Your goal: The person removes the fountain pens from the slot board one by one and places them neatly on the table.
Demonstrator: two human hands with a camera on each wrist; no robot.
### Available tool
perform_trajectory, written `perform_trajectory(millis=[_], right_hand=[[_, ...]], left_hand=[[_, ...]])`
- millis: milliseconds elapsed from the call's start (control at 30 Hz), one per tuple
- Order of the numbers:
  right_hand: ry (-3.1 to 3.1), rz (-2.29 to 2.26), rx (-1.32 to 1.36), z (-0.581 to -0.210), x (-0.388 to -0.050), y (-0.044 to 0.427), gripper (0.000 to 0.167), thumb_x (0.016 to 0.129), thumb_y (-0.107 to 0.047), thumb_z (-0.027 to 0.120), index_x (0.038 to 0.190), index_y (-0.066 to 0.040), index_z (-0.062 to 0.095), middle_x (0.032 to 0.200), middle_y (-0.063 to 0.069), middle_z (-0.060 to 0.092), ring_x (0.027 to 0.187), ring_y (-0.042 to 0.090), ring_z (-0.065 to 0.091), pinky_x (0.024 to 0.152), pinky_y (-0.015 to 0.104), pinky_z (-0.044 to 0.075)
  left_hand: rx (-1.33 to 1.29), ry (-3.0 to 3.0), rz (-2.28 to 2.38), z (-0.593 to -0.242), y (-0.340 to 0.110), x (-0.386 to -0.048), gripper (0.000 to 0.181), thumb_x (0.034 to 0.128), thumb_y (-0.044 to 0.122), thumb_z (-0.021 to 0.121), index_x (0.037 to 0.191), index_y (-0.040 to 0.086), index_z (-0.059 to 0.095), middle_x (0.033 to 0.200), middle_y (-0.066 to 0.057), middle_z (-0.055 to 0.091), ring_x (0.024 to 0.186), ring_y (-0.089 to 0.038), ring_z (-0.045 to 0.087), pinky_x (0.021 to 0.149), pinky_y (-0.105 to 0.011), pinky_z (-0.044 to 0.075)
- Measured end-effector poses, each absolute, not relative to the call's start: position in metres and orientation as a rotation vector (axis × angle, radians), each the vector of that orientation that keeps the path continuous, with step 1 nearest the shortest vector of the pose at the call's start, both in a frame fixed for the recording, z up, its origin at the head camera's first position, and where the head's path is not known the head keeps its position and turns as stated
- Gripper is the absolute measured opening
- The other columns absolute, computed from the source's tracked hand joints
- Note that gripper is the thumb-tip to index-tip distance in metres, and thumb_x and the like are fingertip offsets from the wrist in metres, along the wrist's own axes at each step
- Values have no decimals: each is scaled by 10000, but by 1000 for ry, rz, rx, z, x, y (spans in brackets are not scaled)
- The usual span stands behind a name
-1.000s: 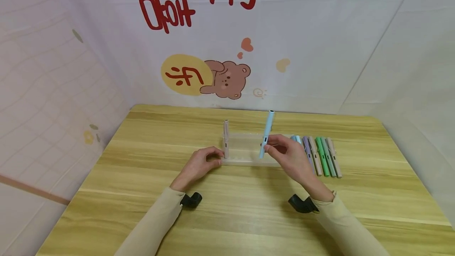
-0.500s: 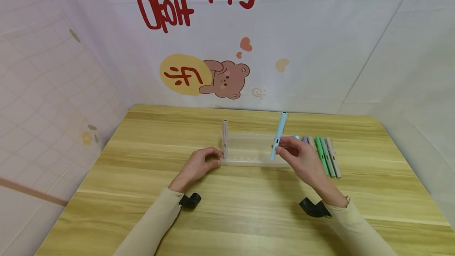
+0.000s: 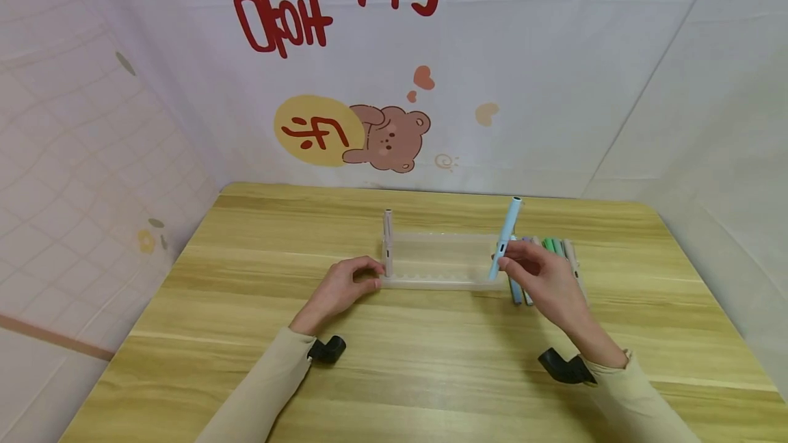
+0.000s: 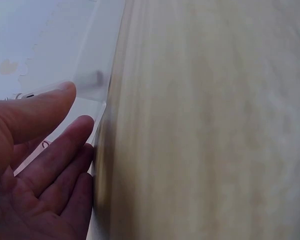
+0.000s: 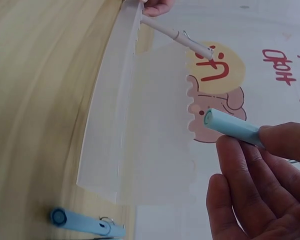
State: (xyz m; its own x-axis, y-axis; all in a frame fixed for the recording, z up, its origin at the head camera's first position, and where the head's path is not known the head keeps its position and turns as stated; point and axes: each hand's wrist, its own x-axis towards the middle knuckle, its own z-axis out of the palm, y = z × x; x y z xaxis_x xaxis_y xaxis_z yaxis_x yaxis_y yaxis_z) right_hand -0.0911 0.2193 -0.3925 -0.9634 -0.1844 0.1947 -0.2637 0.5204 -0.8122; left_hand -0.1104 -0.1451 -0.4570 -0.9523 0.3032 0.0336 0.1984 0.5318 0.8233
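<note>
My right hand [image 3: 550, 286] pinches a light blue pen [image 3: 507, 234] between thumb and fingers and holds it upright, tilted a little right, over the right end of a clear plastic pen rack [image 3: 446, 258]. In the right wrist view the lower end of this pen [image 5: 229, 126] points at the rack's notched edge, apart from it. A pale pinkish-grey pen [image 3: 388, 241] stands in the rack at its left end. Beside that end is my left hand [image 3: 340, 289], its fingers loosely bent. In the left wrist view its fingertips [image 4: 82, 125] lie close against the rack's end; contact is hard to tell.
Several pens lie side by side right of the rack, partly hidden by my right hand: a blue pen [image 3: 516, 291], green pens [image 3: 553, 245] and a beige pen [image 3: 570, 255] among them. Behind the wooden table [image 3: 394, 368] hangs a printed white cloth [image 3: 542, 74].
My right hand has carried the light blue pen rightward along the rack, from right of its middle to its right end. The left hand stays at the left end.
</note>
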Motion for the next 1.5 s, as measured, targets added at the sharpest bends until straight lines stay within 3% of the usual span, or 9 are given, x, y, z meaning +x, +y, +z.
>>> perform_trajectory(millis=[567,967,1133,1500], right_hand=[[-2679,1425,315,-390,-88,240,397,1034,-182,666,1355,46,624,1201,202,715,958,-98,631,787,108,521],[-2666,1391,269,-391,-79,258,388,1043,-210,651,1323,57,636,1174,227,718,914,-81,658,749,123,535],[-2650,1384,254,-392,-77,267,360,1041,-198,653,1299,53,648,1158,237,719,900,-30,685,707,181,565],[-2667,1335,201,-396,-72,283,384,1042,-215,651,1328,41,642,1161,234,715,915,-101,647,691,174,554]], left_hand=[[424,2641,1402,-456,-144,-111,135,962,98,739,1093,127,745,1243,-29,718,1221,-270,622,1058,-502,459],[448,2648,1402,-457,-145,-109,134,963,99,736,1095,119,744,1241,-43,718,1220,-283,623,1056,-512,461],[445,2644,1403,-456,-145,-109,135,961,92,736,1095,108,742,1228,-39,720,1215,-281,624,1057,-509,459],[446,2652,1382,-457,-146,-110,144,957,83,738,1098,111,743,1216,-40,724,1213,-278,621,1065,-506,453]])
